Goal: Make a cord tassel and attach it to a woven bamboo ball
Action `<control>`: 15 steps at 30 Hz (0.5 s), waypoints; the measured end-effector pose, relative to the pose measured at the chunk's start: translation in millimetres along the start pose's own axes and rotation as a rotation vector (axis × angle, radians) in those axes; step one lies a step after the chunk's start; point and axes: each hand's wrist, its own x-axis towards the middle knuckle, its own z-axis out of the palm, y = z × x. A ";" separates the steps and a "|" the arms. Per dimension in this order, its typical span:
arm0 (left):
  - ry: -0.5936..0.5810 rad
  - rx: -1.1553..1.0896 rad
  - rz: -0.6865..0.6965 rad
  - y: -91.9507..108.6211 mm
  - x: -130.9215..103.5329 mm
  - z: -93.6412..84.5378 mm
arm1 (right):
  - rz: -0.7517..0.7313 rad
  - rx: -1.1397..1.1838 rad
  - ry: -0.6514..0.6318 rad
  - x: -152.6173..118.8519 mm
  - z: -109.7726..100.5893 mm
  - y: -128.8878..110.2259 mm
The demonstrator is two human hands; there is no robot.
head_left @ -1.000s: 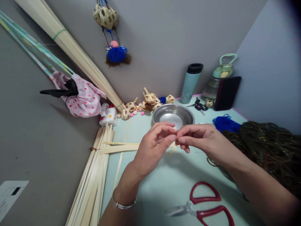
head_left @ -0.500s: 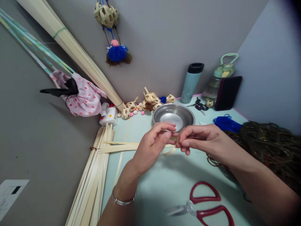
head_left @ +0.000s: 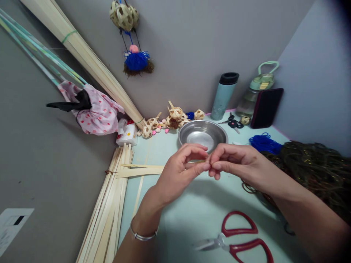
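My left hand [head_left: 182,170], with a silver bangle at the wrist, pinches thumb to fingers just in front of the steel bowl [head_left: 203,126]. My right hand [head_left: 233,160] is closed too, its fingertips meeting the left ones. Between them shows a small piece of a thin pale bamboo strip [head_left: 199,161]; the fingers cover most of it. Behind the left hand, flat bamboo strips [head_left: 139,171] stick out over the table toward the left. Red-handled scissors [head_left: 225,241] lie with handles spread on the table below the hands.
Left, a bundle of bamboo strips [head_left: 109,204] lies along the table edge. Small woven balls [head_left: 175,113] and beads line the wall. A tumbler [head_left: 225,96], a water bottle [head_left: 251,96] and a phone [head_left: 267,107] stand back right. Dark yarn [head_left: 315,171] and blue yarn [head_left: 264,143] lie right.
My left thumb and fingers have moved right and closed against the right fingertips. The curled strip end that hung below the hands no longer shows. My right hand has barely moved.
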 end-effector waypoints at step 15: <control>-0.098 0.183 0.015 5.8 -1.0 0.8 | 0.078 0.120 0.097 6.1 -4.1 10.1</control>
